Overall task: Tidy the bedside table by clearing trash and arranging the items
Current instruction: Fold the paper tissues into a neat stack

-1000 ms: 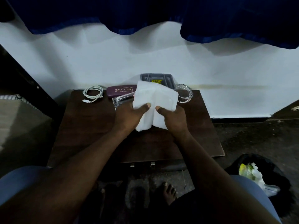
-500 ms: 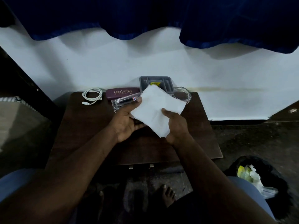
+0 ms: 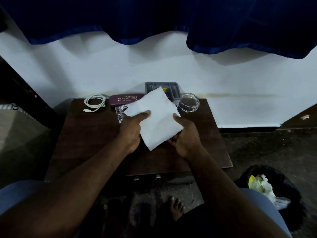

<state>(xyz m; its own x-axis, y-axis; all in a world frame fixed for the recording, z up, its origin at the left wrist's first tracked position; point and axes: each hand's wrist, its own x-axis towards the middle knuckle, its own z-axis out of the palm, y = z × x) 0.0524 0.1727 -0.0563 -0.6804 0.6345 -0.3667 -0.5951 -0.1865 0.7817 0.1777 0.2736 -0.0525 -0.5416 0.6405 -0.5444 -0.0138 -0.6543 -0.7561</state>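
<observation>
A folded white cloth (image 3: pixel 157 115) is held flat above the dark wooden bedside table (image 3: pixel 82 138). My left hand (image 3: pixel 132 131) grips its left edge, thumb on top. My right hand (image 3: pixel 185 134) holds its right side from below, thumb on the edge. Along the table's back edge lie a coiled white cable (image 3: pixel 95 102), a maroon glasses case (image 3: pixel 123 99), a clear plastic item (image 3: pixel 121 113) partly hidden by the cloth, a grey tray (image 3: pixel 173 89) and a round glass ashtray (image 3: pixel 188 104).
A black bin bag (image 3: pixel 277 186) holding yellow and white trash sits on the floor at the lower right. A white wall with a blue curtain (image 3: pixel 154 18) rises behind the table. A bed edge (image 3: pixel 15 127) lies to the left. My bare foot (image 3: pixel 175 208) rests below the table.
The cloth went from a rumpled, half-folded shape to a flat square, and both hands shifted to hold it by its sides.
</observation>
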